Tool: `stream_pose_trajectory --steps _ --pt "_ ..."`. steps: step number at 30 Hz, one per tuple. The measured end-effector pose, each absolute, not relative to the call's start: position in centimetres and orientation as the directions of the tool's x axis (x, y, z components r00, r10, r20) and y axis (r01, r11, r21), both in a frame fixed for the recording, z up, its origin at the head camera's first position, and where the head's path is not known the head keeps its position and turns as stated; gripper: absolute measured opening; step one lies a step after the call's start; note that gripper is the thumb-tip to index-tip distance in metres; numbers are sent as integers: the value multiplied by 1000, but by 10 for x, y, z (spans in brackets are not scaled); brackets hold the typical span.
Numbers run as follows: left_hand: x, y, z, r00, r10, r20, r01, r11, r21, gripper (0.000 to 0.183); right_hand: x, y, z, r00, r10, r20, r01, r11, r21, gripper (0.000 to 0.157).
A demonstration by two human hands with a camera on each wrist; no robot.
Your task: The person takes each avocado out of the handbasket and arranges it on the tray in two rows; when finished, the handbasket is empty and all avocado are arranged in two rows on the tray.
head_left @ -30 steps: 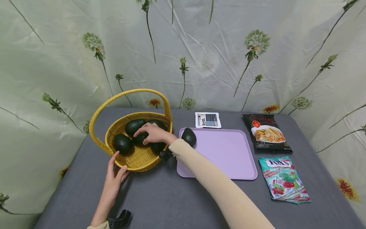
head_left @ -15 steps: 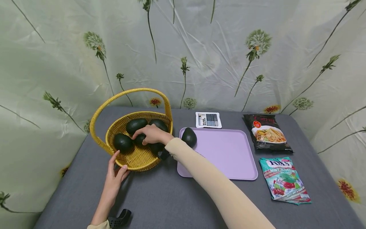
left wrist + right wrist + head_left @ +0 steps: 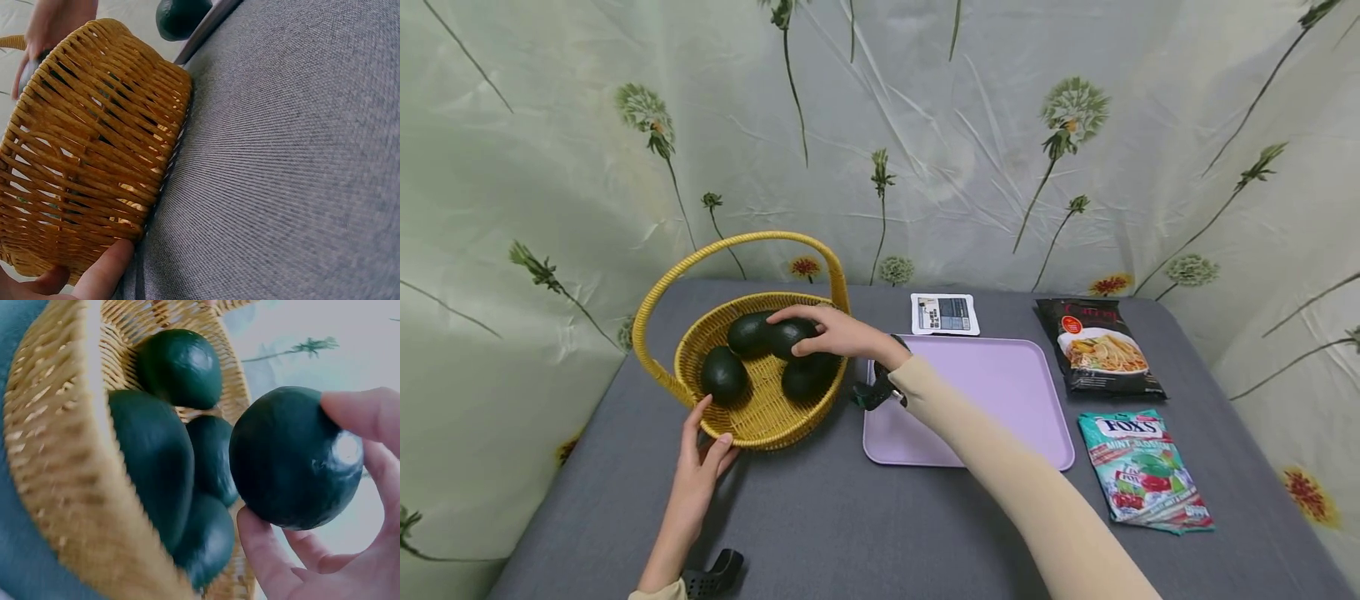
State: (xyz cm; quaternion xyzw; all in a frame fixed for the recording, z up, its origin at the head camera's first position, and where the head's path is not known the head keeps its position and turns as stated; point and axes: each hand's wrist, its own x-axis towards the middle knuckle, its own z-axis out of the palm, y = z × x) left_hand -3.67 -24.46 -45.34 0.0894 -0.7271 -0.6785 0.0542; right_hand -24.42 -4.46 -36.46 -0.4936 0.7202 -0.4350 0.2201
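Dark green and glossy, the avocado (image 3: 792, 337) in your right hand (image 3: 846, 333) sits toward one o'clock of the yellow basket (image 3: 763, 425), at the inner edge of the group of other avocados (image 3: 178, 369); whether it touches its neighbour, you can't tell. Your right thumb and fingers pinch it from opposite sides, with a gap at the palm. Expect it to feel firm, moderately heavy and a bit slippery on that smooth skin, so keep your pads around its widest part rather than near an end, and squeeze only lightly, since ripe flesh could bruise. Your left hand (image 3: 696, 479), at the basket's seven to eight o'clock, has thumb and forefinger spread against the wicker; that wall looks light and slightly springy, so broad, gentle pressure should steady it. At three o'clock lies the lilac tray (image 3: 992, 417).
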Motion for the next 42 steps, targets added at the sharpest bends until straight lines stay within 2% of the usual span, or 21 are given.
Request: stream_pose_trajectory --steps 4,14,19,24,33,42 --pt "-37 -245 -454 -978 -204 -51 -65 60 996 62 -247 -15 -365 -464 -879 112 -434 116 -893 49" --pt "-37 -248 -455 -979 -192 -68 -78 41 996 65 -248 77 -370 -679 -734 -3 -231 217 -948 53" --pt "-36 -248 -455 -978 -195 -72 -84 51 995 65 -246 120 -383 -761 -647 -47 -188 290 -938 58" --pt "-35 -247 -454 -978 -200 -61 -77 71 995 64 -241 151 -399 -818 -570 -74 -170 363 -916 57" --pt "-36 -245 -453 -976 -209 -59 -77 81 994 62 -235 179 -430 -860 -489 -146 -118 469 -875 57" --pt "-38 -243 -453 -979 -200 -49 -66 80 995 63 -227 183 -436 -857 -491 -154 -113 472 -874 58"
